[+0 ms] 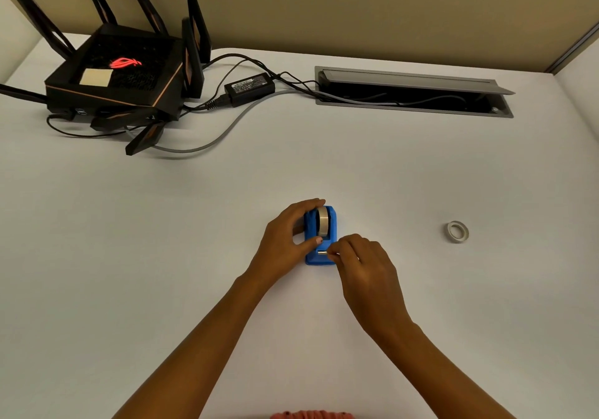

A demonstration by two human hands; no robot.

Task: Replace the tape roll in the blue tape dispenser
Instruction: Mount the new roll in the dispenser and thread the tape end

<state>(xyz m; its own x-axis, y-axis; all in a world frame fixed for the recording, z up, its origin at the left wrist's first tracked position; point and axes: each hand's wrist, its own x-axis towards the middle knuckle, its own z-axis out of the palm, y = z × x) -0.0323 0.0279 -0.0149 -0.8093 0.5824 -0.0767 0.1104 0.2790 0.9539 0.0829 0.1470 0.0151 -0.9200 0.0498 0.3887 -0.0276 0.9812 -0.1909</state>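
Observation:
The blue tape dispenser (pixel 319 243) stands on the white desk (pixel 194 224) in the middle of the view, with a tape roll (pixel 322 222) seated upright in it. My left hand (pixel 287 240) grips the dispenser's left side, fingers over the top of the roll and thumb against its near side. My right hand (pixel 363 264) pinches at the metal cutter end at the dispenser's front; whether it holds the tape end I cannot tell. A second, thin tape roll (pixel 457 231) lies flat on the desk far to the right, apart from both hands.
A black router (pixel 120 71) with several antennas sits at the back left, with a power adapter (pixel 249 88) and cables trailing beside it. An open grey cable tray (pixel 415 92) is set into the desk at the back. Beige partition walls bound the desk.

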